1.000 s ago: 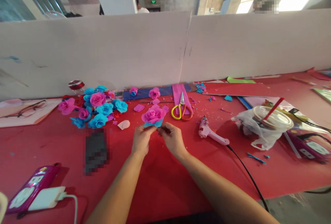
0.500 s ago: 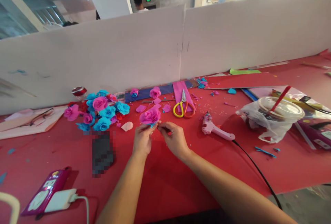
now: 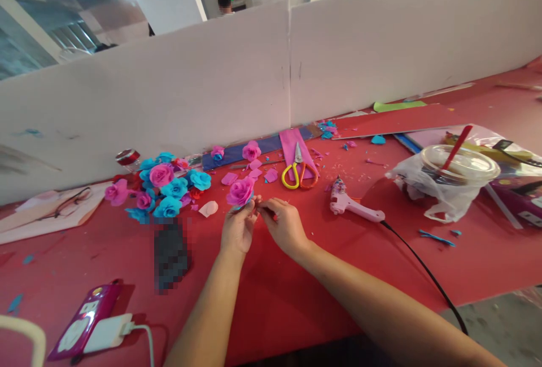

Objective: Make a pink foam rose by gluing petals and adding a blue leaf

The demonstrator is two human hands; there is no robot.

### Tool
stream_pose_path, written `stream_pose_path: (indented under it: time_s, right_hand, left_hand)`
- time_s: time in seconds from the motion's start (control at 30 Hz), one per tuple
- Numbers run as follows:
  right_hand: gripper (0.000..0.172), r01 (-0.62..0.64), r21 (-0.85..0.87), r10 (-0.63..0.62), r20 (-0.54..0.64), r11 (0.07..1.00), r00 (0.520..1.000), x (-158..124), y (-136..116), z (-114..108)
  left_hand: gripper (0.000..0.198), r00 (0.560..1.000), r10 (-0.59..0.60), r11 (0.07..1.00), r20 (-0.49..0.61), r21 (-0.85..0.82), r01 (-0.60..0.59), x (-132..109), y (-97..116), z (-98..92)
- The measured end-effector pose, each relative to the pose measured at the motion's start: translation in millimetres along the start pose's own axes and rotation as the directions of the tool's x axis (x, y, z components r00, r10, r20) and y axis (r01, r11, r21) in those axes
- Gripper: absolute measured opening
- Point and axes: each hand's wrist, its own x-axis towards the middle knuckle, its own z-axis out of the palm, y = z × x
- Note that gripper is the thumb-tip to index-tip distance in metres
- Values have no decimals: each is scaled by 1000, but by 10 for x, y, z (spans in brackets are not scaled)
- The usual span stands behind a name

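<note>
My left hand [image 3: 237, 228] pinches a pink paper flower [image 3: 240, 191] from below; a bit of blue shows under its petals. Close beside it, my right hand [image 3: 283, 221] has its thumb and fingers pressed together near the flower's base. Whatever lies between those fingertips is too small to make out. Loose pink petals [image 3: 271, 175] lie just beyond the hands, along with a pale petal [image 3: 208, 209] to the left. Scissors with yellow and orange handles [image 3: 298, 170] rest on a pink paper strip [image 3: 289, 142].
A bunch of pink, blue and red paper flowers [image 3: 173, 187] sits at left, near a blurred dark object [image 3: 171, 257]. A pink glue gun [image 3: 355, 209] with a black cord lies at right, before a lidded cup [image 3: 459, 165] in a plastic bag. A purple power strip [image 3: 87, 319] holds a white charger.
The camera view has shifted and tilted slightly. The pink flower has turned a little in my left hand, and both hands stay close together.
</note>
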Motion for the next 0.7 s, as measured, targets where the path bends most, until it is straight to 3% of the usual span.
stream_pose_path:
  time_s: [0.2, 0.37, 0.7]
  right_hand:
    - [15, 58, 36, -57, -12, 998, 998, -7, -10, -15]
    - [14, 66, 50, -64, -42, 997, 997, -19, -12, -22]
    - [13, 62, -14, -62, -34, 998, 998, -23, 23, -43]
  left_hand:
    - [30, 986, 156, 979, 51, 126, -162, -36, 19, 46]
    - [21, 972, 231, 951, 49, 199, -236, -36, -9, 45]
    - [16, 949, 287, 915, 127, 258, -311, 2, -89, -77]
